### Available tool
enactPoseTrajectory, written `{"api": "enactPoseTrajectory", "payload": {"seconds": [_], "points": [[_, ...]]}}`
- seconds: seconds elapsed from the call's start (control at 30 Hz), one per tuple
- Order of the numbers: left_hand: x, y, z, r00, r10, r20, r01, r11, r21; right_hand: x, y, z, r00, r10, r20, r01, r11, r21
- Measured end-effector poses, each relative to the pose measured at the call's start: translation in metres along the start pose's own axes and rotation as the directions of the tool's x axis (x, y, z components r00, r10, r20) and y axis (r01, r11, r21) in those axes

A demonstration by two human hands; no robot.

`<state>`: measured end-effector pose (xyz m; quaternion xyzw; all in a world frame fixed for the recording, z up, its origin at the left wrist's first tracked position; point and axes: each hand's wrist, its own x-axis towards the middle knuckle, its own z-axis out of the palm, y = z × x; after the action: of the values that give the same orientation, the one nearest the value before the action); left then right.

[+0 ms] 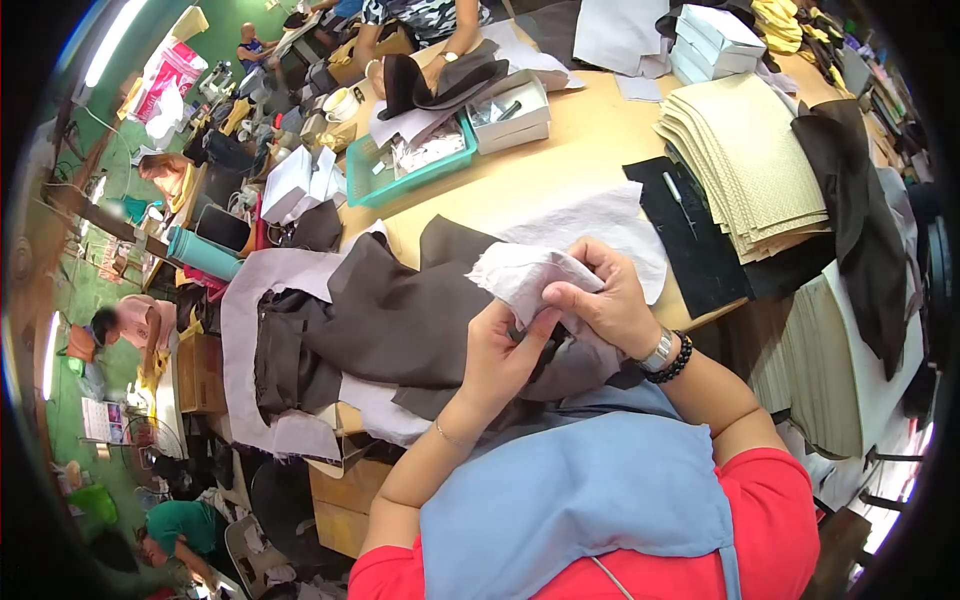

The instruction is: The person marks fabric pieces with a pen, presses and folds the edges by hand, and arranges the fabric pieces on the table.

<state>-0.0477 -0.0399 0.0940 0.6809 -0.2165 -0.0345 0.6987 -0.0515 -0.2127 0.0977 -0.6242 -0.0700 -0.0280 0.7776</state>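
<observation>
Both my hands hold a bunched piece of pale, whitish fabric [530, 277] above the near edge of the table. My left hand [505, 355] pinches it from below, thumb pointing up. My right hand [612, 300], with a watch and dark beads at its wrist, grips the upper right part, its thumb on top. Dark brown fabric [400, 310] with a light backing spreads over the table to the left and beneath my hands. Behind my right hand lies a flat pale piece [610, 225].
Stacked cream sheets [745, 150] and a screwdriver-like tool [677, 198] on black material [655, 230] lie right. A teal tray [415, 170] and white box [510, 115] stand farther back. Across the table a co-worker's hands [440, 70] handle dark fabric.
</observation>
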Motion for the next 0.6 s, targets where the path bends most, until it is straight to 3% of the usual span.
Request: {"api": "enactPoseTrajectory", "payload": {"seconds": [0.1, 0.23, 0.33, 0.37, 0.5, 0.6], "points": [[-0.001, -0.008, -0.008, 1.000, -0.029, 0.004, 0.029, 0.999, -0.036, 0.013, 0.007, 0.000, 0.988, -0.153, 0.023, 0.152, 0.987, 0.054], [-0.005, -0.013, -0.034, 0.998, -0.041, -0.039, 0.040, 0.998, -0.044, 0.014, -0.010, -0.009, 0.973, 0.021, 0.230, -0.054, 0.989, 0.136], [-0.006, 0.003, -0.040, 0.997, 0.005, -0.076, -0.021, 0.978, -0.208, 0.016, -0.019, -0.014, 0.931, 0.046, 0.362, 0.025, 0.981, -0.190], [-0.008, 0.001, -0.046, 0.996, -0.013, -0.089, -0.014, 0.956, -0.294, 0.017, -0.016, -0.015, 0.940, -0.037, 0.338, 0.161, 0.924, -0.346], [0.002, -0.005, -0.052, 0.997, 0.050, -0.059, -0.072, 0.883, -0.463, 0.016, -0.002, -0.003, 0.921, -0.303, 0.244, 0.376, 0.856, -0.356], [-0.004, -0.012, -0.037, 0.998, 0.031, -0.052, -0.038, 0.990, -0.136, 0.012, 0.005, -0.005, 0.961, -0.164, 0.223, 0.231, 0.920, -0.318]]}}
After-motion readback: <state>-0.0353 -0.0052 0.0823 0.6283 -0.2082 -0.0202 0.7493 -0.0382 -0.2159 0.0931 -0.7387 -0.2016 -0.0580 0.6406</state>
